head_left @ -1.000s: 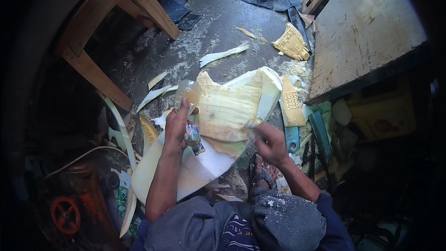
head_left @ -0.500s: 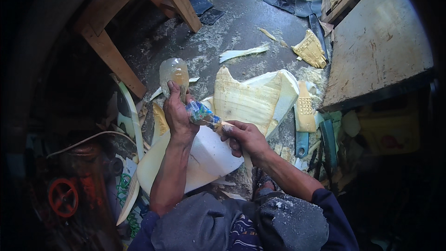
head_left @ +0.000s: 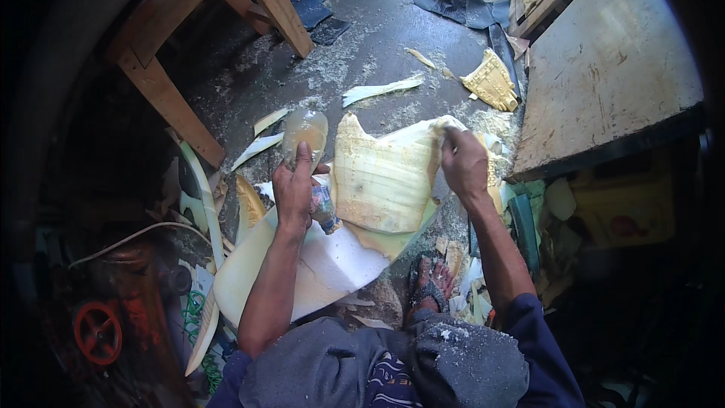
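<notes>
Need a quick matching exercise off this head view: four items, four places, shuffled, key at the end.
Items
1. Clear bottle
2. Right hand
3. Red wheel
4. Black sheet

Places
A. On the floor, near the top of the picture
B. In the lower left of the picture
C. Gripped in the left hand
D. At the upper right part of the pale yellow block

Pairs: 1-C, 2-D, 3-B, 4-A
</notes>
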The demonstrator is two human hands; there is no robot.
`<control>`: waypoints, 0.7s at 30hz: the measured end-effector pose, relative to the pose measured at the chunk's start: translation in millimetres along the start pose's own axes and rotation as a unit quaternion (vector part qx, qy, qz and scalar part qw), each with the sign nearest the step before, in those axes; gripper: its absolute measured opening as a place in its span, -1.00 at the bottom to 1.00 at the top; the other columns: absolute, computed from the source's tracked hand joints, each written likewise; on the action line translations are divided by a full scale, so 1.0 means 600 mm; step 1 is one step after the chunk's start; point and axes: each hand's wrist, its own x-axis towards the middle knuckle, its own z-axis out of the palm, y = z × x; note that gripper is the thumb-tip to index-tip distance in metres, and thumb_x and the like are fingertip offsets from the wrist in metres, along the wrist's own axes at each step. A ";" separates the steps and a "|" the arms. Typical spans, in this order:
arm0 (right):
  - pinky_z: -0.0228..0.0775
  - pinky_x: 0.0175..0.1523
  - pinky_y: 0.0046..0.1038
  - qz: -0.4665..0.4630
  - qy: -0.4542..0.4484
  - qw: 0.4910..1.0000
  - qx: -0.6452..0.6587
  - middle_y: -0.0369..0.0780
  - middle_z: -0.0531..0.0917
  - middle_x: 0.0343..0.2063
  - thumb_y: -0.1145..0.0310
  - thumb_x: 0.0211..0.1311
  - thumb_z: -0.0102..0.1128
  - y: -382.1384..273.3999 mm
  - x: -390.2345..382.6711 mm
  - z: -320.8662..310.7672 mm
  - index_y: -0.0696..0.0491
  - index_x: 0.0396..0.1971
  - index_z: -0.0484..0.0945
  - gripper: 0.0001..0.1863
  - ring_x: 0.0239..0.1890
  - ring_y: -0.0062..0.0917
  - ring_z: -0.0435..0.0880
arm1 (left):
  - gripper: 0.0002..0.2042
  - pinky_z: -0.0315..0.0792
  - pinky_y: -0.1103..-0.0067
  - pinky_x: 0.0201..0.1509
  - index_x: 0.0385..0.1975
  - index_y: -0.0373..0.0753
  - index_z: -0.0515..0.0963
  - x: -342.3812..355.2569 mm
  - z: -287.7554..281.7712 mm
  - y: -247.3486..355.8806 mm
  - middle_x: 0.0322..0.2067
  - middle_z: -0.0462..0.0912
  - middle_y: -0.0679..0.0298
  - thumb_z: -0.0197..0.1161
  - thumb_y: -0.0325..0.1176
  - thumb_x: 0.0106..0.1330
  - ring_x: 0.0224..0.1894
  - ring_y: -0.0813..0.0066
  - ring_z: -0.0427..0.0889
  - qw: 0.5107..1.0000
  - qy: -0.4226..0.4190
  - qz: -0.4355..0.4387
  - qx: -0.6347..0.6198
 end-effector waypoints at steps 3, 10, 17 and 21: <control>0.57 -0.25 -0.22 -0.124 -0.270 0.952 0.077 0.06 0.68 -0.46 0.41 0.28 0.19 0.013 -0.021 0.028 0.12 -0.11 0.68 -0.77 -0.39 -0.16 0.72 | -0.43 0.36 0.64 -0.63 -0.08 -0.35 0.62 0.002 0.005 -0.005 -0.47 0.65 0.25 0.12 0.18 0.49 -0.66 0.66 0.44 1.000 -0.015 -0.010 0.002; 0.55 -0.14 -0.05 -0.117 -0.278 0.940 0.156 0.01 0.68 -0.38 0.38 0.31 0.18 -0.030 -0.008 0.050 0.17 -0.15 0.68 -0.77 -0.40 -0.05 0.70 | -0.40 0.36 0.61 -0.63 -0.02 -0.34 0.62 0.006 -0.003 -0.009 -0.41 0.67 0.23 0.17 0.20 0.45 -0.64 0.63 0.48 0.996 -0.028 -0.078 0.043; 0.55 -0.06 -0.03 -0.159 -0.229 0.958 0.065 0.07 0.69 -0.36 0.35 0.31 0.08 -0.086 0.036 0.104 0.16 -0.27 0.67 -0.76 -0.27 -0.01 0.71 | -0.41 0.36 0.65 -0.63 0.07 -0.29 0.59 0.012 0.006 -0.027 -0.25 0.75 0.17 0.15 0.20 0.47 -0.65 0.67 0.44 0.993 -0.081 -0.091 0.006; 0.61 -0.18 -0.14 -0.220 -0.319 0.921 0.045 0.03 0.70 -0.40 0.41 0.22 0.10 -0.099 -0.011 0.092 0.16 -0.33 0.64 -0.83 -0.35 -0.06 0.73 | -0.41 0.37 0.66 -0.62 0.08 -0.30 0.59 0.017 0.003 -0.032 -0.27 0.75 0.19 0.15 0.20 0.46 -0.66 0.68 0.44 0.990 -0.098 -0.098 -0.002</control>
